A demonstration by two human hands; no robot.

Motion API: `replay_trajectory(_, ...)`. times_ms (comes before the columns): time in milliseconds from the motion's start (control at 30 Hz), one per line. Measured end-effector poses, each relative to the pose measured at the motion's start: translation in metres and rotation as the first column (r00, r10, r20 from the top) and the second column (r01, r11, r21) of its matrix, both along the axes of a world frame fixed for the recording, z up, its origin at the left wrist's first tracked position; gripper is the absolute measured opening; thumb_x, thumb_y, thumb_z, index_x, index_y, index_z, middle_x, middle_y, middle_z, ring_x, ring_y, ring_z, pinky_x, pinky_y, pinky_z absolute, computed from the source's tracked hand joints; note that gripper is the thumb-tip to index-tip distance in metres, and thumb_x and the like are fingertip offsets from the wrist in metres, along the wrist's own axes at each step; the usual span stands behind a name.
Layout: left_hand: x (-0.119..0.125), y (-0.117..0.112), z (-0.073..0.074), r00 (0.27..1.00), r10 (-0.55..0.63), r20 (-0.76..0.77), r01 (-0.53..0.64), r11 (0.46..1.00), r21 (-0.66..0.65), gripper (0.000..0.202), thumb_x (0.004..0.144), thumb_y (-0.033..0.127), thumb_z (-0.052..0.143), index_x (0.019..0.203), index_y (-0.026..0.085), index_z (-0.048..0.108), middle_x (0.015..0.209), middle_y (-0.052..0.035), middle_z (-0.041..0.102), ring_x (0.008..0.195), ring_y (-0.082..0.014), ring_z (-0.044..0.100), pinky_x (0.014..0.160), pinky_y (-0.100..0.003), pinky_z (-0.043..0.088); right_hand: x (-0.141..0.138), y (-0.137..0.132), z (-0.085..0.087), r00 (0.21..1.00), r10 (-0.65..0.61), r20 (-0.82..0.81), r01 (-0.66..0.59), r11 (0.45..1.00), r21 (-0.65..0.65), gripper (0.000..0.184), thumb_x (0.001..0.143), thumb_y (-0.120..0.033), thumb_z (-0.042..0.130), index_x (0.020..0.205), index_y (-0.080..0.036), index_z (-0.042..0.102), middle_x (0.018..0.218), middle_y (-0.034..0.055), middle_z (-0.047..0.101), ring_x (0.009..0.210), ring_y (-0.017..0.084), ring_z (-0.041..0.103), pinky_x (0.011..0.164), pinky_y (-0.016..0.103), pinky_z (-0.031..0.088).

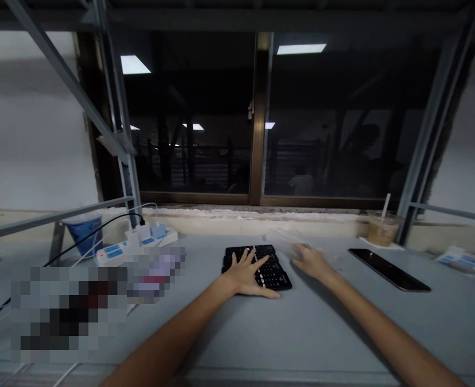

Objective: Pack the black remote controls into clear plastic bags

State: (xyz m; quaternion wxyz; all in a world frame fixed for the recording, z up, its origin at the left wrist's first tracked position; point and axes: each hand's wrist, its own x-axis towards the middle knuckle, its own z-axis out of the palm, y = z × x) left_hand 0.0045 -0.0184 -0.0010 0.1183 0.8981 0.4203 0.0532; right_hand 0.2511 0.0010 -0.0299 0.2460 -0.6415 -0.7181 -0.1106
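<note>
My left hand (247, 274) lies with fingers spread over several black remote controls (275, 274) with small pale buttons, placed side by side on the grey table. Its palm and fingers hide part of them. To the right, my right hand (314, 262) has its fingers bent around a clear, thin plastic bag (283, 236). The bag is crumpled and blurred, so its outline is hard to follow. A dark phone or tablet (388, 269) lies flat to the right of that hand.
A power strip (112, 252) with chargers and cables sits at the left, beside a blue container (84, 236). Pixelated items cover the left front. A drink cup with a straw (382, 228) stands at the back right. Metal frame posts (431, 118) flank the window.
</note>
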Motion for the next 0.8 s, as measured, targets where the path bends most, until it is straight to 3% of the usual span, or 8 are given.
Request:
replay_trajectory(400, 0.001, -0.004, 0.001, 1.0, 0.017, 0.009, -0.017, 1.0, 0.0, 0.112, 0.048, 0.084, 0.045, 0.141, 0.031, 0.013, 0.149, -0.0113, 0.001, 0.134, -0.0337, -0.007, 0.101, -0.063, -0.005, 0.001, -0.001, 0.004, 0.998, 0.038, -0.046, -0.048, 0.974, -0.221, 0.041, 0.078, -0.02, 0.048, 0.116, -0.009, 0.056, 0.115, 0.0162, 0.06, 0.109, 0.024, 0.054, 0.088, 0.032, 0.041)
replay_trajectory(567, 0.0, -0.001, 0.002, 1.0, -0.006, 0.024, 0.006, 1.0, -0.019, 0.113, 0.049, 0.083, 0.047, 0.142, 0.029, 0.011, 0.149, -0.0096, -0.004, 0.133, -0.0331, -0.013, 0.101, -0.061, -0.007, 0.003, -0.001, 0.005, 0.997, 0.056, -0.057, -0.068, 0.971, -0.228, 0.039, 0.078, -0.021, 0.048, 0.114, -0.011, 0.059, 0.115, 0.0142, 0.061, 0.109, 0.024, 0.055, 0.089, 0.032, 0.041)
replay_trajectory(800, -0.002, 0.008, 0.003, 0.999, 0.049, -0.008, -0.049, 0.999, 0.005, 0.108, 0.05, 0.082, 0.046, 0.141, 0.032, 0.014, 0.149, -0.0093, 0.004, 0.135, -0.0314, -0.003, 0.102, -0.061, -0.002, 0.007, 0.001, 0.005, 0.995, 0.069, -0.068, -0.084, 0.966, -0.245, 0.038, 0.08, -0.024, 0.048, 0.116, -0.015, 0.059, 0.118, 0.0113, 0.059, 0.11, 0.023, 0.054, 0.092, 0.031, 0.039)
